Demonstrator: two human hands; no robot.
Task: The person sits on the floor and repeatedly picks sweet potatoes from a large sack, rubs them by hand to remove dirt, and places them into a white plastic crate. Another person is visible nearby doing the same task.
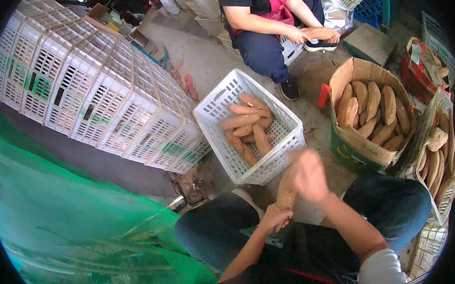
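Note:
My left hand is closed around the lower end of a long tan-brown root vegetable, which looks like a tuber. Against the upper part of the same tuber is my right hand, blurred, its fingers curled; whether it holds a small tool cannot be made out. Just beyond my hands stands a white plastic crate with several similar tubers inside. To its right, an open cardboard box is filled with more tubers.
Long rows of white slatted crates lie at the left, above green netting. Another person sits opposite, holding a tuber. At the right are a crate of tubers and a red plaid bag. A block rests behind the box.

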